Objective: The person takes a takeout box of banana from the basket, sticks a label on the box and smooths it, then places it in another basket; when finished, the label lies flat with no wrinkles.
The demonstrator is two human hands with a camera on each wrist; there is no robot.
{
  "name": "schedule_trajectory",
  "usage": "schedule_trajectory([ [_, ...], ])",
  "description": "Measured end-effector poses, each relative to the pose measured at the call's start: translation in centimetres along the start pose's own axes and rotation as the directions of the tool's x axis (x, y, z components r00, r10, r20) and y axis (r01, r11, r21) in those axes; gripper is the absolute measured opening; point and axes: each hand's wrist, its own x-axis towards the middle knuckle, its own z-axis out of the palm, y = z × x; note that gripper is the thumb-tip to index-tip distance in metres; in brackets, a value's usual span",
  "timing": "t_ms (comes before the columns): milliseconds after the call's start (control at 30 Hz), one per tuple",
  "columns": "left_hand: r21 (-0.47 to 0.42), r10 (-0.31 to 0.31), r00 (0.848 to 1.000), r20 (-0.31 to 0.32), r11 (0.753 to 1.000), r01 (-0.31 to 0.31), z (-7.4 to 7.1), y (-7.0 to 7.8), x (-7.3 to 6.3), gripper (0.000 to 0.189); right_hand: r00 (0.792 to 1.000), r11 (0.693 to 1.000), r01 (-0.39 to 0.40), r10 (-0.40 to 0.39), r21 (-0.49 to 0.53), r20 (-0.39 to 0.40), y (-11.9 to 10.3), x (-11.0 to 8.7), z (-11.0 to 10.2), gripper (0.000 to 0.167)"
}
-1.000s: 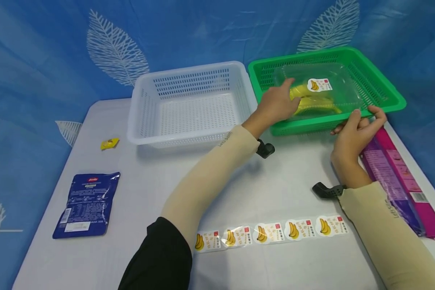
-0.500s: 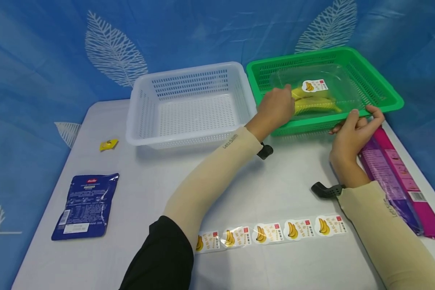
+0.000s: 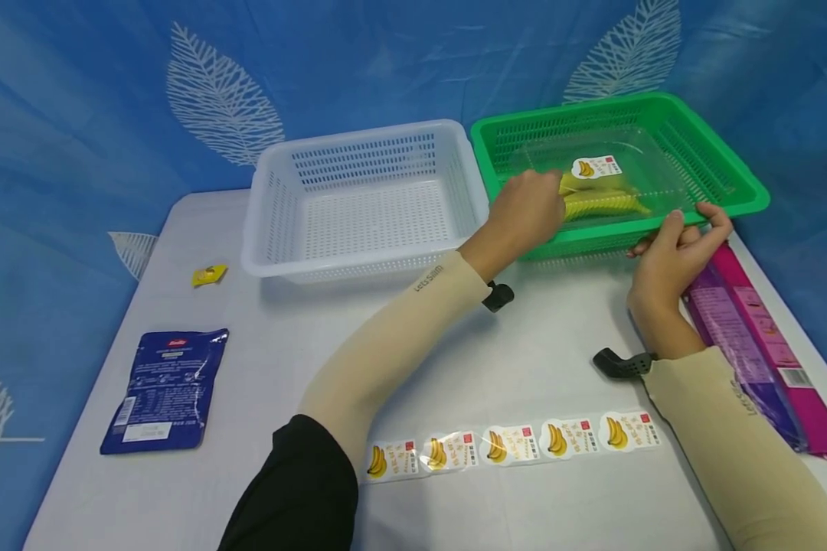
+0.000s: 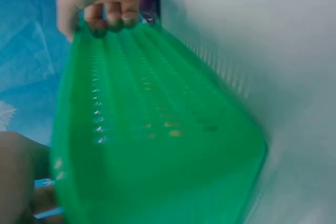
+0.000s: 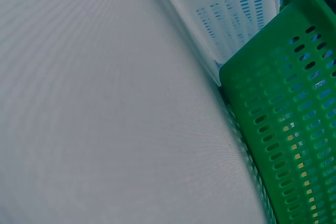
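A clear plastic container [image 3: 644, 164] with yellow bananas [image 3: 603, 203] inside sits in the green basket [image 3: 730, 172]. Its top carries a white banana label [image 3: 596, 167]. My left hand [image 3: 529, 207] is at the container's left end, knuckles up and fingers curled onto its edge; the fingertips are hidden in the head view. At the basket's front right, my right hand [image 3: 678, 252] grips the rim, thumb on top. The left wrist view shows the right hand's fingers [image 4: 113, 17] curled against the basket wall.
Left of the green basket stands a white basket [image 3: 372, 222]. A strip of banana stickers [image 3: 510, 448] lies near the front. Purple and pink packaging [image 3: 758, 344] is on the right; a blue pouch [image 3: 168, 390] and a small yellow packet [image 3: 209, 275] lie on the left.
My left hand has drawn in its extended index finger and curled down at the container's edge. The container's top with its label has shifted slightly left and down. The right hand stays on the rim.
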Motion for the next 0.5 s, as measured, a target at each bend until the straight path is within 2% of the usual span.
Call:
schedule_trajectory([
  [167, -0.047, 0.102, 0.992, -0.075, 0.993, -0.106, -1.4, -1.7, -2.5, 0.038, 1.0, 1.0, -0.004, 0.004, -0.011, 0.008, 0.3, 0.2, 0.5, 0.025],
  [300, -0.059, 0.206, 0.973, -0.105, 0.975, -0.213, -2.1, -2.5, -5.6, 0.036, 0.997, 0.99, 0.028, -0.037, -0.141, -0.065, -0.2, 0.3, 0.1, 0.023],
  [400, -0.059, 0.244, 0.962, -0.123, 0.966, -0.253, -2.5, -3.3, -8.3, 0.035, 0.982, 0.959, 0.115, -0.149, -0.26, -0.114, -0.9, 0.5, -0.3, 0.016],
  [500, -0.057, 0.24, 0.958, -0.158, 0.966, -0.252, -2.8, -4.8, -10.7, 0.034, 0.949, 0.917, 0.259, -0.3, -0.302, -0.1, -1.9, 0.6, -0.5, 0.007],
])
